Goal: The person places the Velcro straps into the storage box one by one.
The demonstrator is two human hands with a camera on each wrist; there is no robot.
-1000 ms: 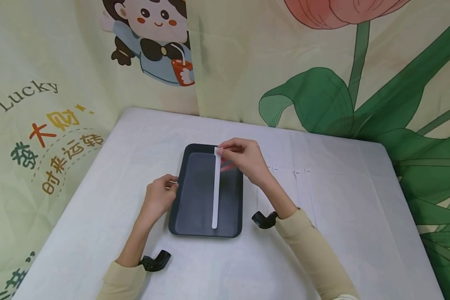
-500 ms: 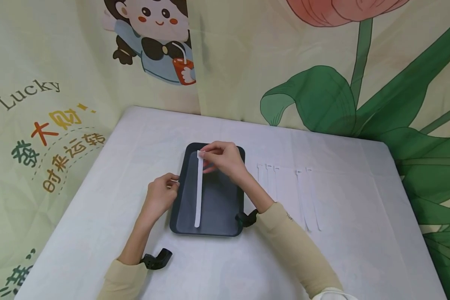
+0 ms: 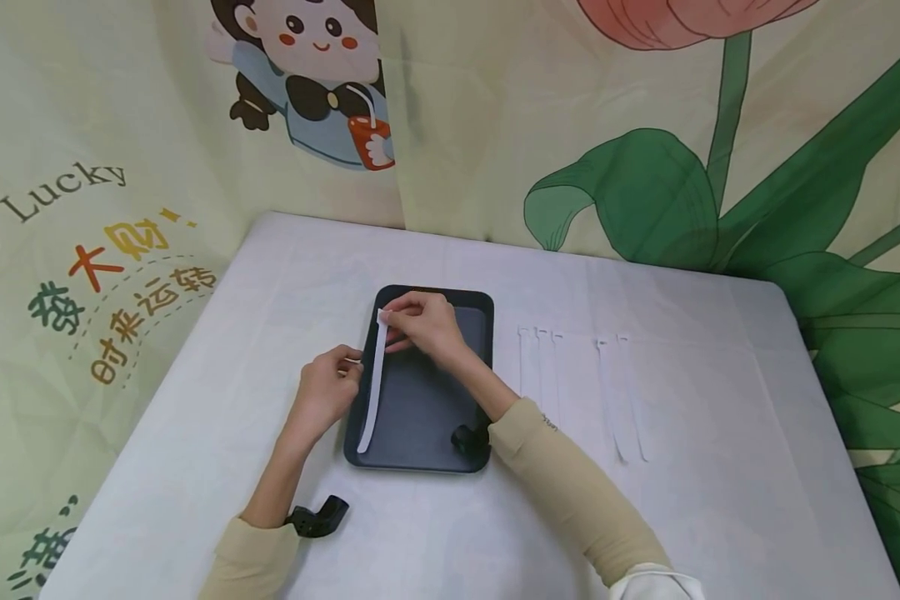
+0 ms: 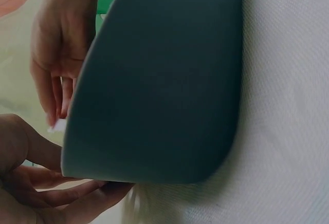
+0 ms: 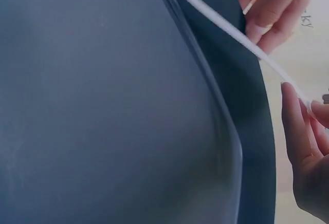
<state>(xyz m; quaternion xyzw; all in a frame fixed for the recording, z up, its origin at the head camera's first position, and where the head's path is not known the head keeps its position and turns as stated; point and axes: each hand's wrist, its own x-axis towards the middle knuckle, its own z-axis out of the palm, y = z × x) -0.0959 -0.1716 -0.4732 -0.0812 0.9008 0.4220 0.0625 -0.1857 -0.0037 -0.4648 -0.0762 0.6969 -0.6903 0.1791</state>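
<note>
My right hand (image 3: 426,329) pinches the wider head of a long white T-headed strap (image 3: 374,392) between thumb and fingers. The strap slants along the left inner side of a dark grey rectangular tray (image 3: 427,408), its rounded far end low near the tray's front left corner. In the right wrist view the strap (image 5: 221,21) bows across the tray's rim. At the tray's left edge, my left hand (image 3: 326,387) holds the side, its curled fingers (image 4: 87,201) against the outer wall in the left wrist view.
Several more thin white straps (image 3: 606,400) lie side by side on the white tablecloth (image 3: 720,433), right of the tray. Behind the table hangs a printed cloth (image 3: 465,125). Each wrist wears a black camera (image 3: 318,518).
My right hand has carried the strap leftward, from over the tray's middle to its left side, and slightly nearer. The left hand stays at the tray's left edge.
</note>
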